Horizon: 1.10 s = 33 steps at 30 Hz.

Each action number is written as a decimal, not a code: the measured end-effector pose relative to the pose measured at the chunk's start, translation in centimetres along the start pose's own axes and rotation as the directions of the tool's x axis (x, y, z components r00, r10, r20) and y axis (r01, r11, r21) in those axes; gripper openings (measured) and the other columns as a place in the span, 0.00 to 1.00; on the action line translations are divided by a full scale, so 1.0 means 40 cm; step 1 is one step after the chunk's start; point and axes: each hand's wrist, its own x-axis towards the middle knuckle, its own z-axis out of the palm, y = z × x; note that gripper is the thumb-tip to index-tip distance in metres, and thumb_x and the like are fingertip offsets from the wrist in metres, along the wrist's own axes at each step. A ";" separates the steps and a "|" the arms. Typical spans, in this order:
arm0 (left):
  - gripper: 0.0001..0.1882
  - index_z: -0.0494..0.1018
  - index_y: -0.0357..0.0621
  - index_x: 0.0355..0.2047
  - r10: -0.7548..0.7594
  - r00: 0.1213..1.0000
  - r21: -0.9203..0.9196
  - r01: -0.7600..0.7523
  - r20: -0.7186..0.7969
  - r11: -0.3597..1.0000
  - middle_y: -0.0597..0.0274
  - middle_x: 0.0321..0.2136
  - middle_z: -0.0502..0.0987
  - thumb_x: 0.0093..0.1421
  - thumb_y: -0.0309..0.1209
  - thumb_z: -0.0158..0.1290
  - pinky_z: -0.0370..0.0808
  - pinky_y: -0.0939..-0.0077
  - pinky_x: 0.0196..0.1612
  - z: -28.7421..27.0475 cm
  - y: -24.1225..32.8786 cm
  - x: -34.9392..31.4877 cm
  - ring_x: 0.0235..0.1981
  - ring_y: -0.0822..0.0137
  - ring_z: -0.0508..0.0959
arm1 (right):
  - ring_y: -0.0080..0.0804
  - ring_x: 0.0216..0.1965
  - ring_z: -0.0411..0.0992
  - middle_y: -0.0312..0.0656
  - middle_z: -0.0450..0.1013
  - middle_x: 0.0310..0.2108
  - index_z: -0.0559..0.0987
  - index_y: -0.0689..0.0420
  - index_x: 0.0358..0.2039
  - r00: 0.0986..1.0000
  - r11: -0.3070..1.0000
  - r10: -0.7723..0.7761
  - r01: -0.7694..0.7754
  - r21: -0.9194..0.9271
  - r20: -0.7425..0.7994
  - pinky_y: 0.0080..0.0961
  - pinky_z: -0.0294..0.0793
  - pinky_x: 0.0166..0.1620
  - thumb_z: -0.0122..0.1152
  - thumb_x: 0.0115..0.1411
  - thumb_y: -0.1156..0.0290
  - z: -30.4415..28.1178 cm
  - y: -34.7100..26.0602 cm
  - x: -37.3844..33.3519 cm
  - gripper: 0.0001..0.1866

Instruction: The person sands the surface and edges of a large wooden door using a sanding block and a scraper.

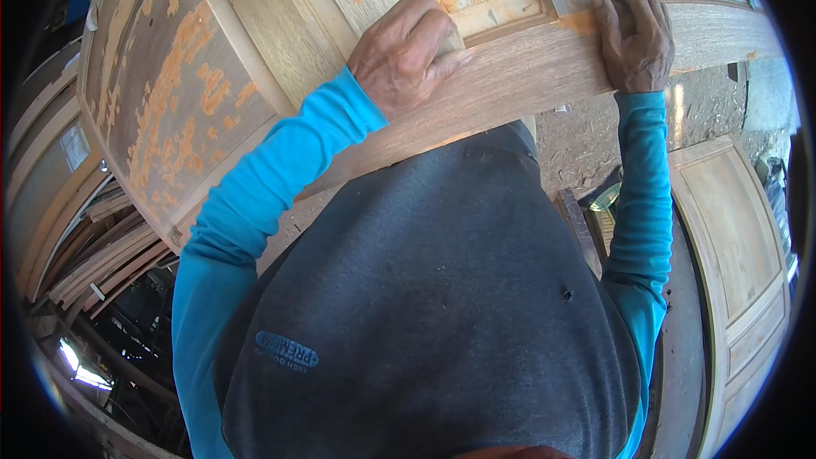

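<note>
A panelled wooden door [527,59] lies across the top of the view, its bare wood patched with orange filler. My left hand [404,55] is closed on a small pale tan block [451,41], pressed to the long rail nearest me. The fingers cover most of the block, so its exact kind is unclear. Farther right, my right hand [636,41] bends its fingers over the same rail, thumb toward the left. Its fingertips are partly hidden against the wood. Blue sleeves cover both forearms.
Stacked wooden strips [110,259] lie low at the left. Another panelled door [735,238] stands at the right, beside a dark board. Shavings and dirt cover the ground [578,140] under the near rail. My dark shirt fills the lower middle.
</note>
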 end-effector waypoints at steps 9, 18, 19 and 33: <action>0.17 0.72 0.41 0.33 0.063 0.996 0.018 -0.062 -0.059 0.998 0.58 0.27 0.71 0.58 0.38 0.68 0.78 0.65 0.30 0.087 0.016 0.139 0.26 0.61 0.74 | 0.43 0.45 0.79 0.44 0.82 0.43 0.85 0.56 0.41 1.000 1.000 0.001 -0.001 0.021 0.008 0.36 0.78 0.50 0.71 0.63 0.59 -0.001 -0.003 0.007 0.14; 0.17 0.71 0.41 0.32 -0.015 0.997 0.023 0.017 -0.072 1.000 0.57 0.28 0.72 0.60 0.40 0.66 0.77 0.64 0.31 0.139 -0.003 0.165 0.29 0.59 0.76 | 0.47 0.43 0.78 0.44 0.81 0.41 0.84 0.56 0.39 0.999 0.997 -0.034 0.035 0.066 -0.006 0.38 0.77 0.48 0.72 0.60 0.59 0.007 -0.009 0.019 0.14; 0.18 0.71 0.41 0.32 -0.021 0.998 0.027 0.022 -0.058 0.999 0.56 0.28 0.72 0.59 0.40 0.66 0.77 0.64 0.31 0.123 0.008 0.150 0.30 0.59 0.76 | 0.47 0.43 0.78 0.44 0.81 0.41 0.84 0.56 0.39 1.000 0.997 -0.022 0.022 0.072 -0.004 0.39 0.77 0.49 0.71 0.61 0.60 0.006 -0.011 0.015 0.14; 0.16 0.70 0.45 0.31 0.170 0.979 0.195 -0.146 -0.111 0.970 0.63 0.26 0.69 0.62 0.42 0.61 0.80 0.71 0.30 0.121 0.044 0.162 0.28 0.67 0.74 | 0.43 0.48 0.78 0.45 0.80 0.44 0.83 0.57 0.45 0.997 0.999 -0.024 0.022 0.026 0.072 0.39 0.76 0.53 0.68 0.64 0.59 -0.005 -0.021 0.019 0.16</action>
